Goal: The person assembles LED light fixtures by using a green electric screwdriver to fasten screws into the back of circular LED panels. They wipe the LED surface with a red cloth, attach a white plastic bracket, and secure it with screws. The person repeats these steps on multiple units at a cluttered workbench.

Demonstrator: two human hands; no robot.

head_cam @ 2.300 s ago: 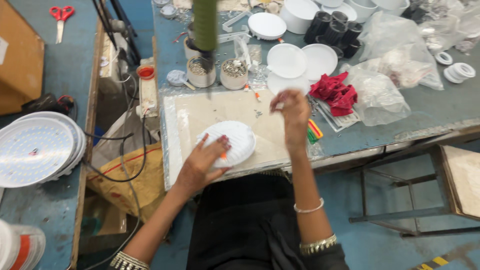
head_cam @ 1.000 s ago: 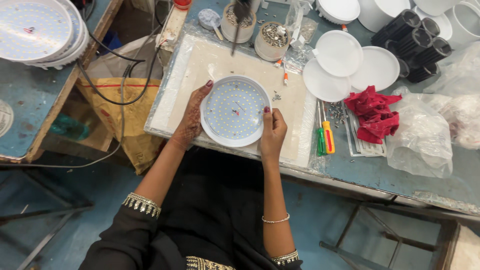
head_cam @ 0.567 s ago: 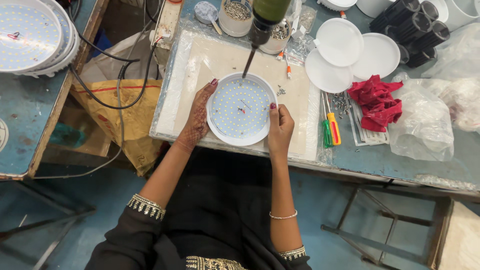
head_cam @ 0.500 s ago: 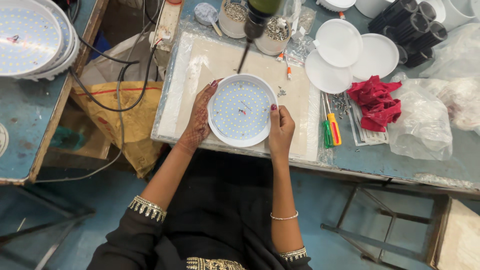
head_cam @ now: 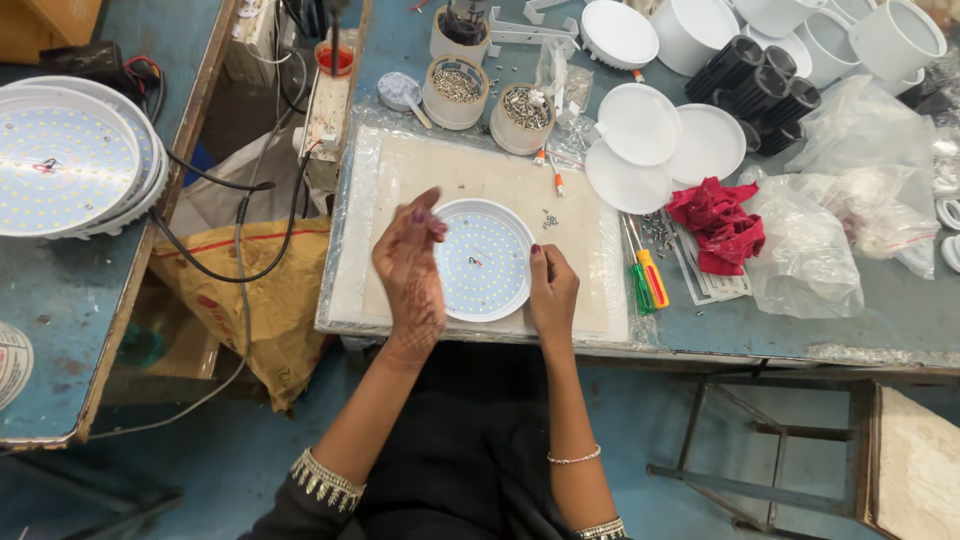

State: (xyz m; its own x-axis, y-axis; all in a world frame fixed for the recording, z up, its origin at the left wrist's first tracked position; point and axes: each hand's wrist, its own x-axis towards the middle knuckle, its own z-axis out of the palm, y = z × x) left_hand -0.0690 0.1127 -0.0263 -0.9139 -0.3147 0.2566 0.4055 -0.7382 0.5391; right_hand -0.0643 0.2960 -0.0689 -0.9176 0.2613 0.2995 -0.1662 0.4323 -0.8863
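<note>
A round white lamp pan (head_cam: 486, 262), dotted with small light points, lies on a pale board (head_cam: 480, 180) at the bench's near edge. My right hand (head_cam: 551, 292) rests against the pan's right rim, fingers curled on the edge. My left hand (head_cam: 411, 262) hovers over the pan's left rim, raised, with fingertips pinched together; whether it holds anything small I cannot tell. A few loose screws (head_cam: 548, 219) lie on the board just right of the pan.
Behind the board stand two round pots of screws (head_cam: 458, 88) (head_cam: 523, 112). White discs (head_cam: 637, 125), black finned parts (head_cam: 755, 80), a red cloth (head_cam: 718, 220), screwdrivers (head_cam: 645, 270) and plastic bags (head_cam: 820, 230) lie to the right. Stacked large lamp pans (head_cam: 65, 155) sit on the left bench.
My left hand has lifted off the pan's left rim and pinched its fingers. The hanging tool that pointed at the pan has left the view. The right hand stays on the rim.
</note>
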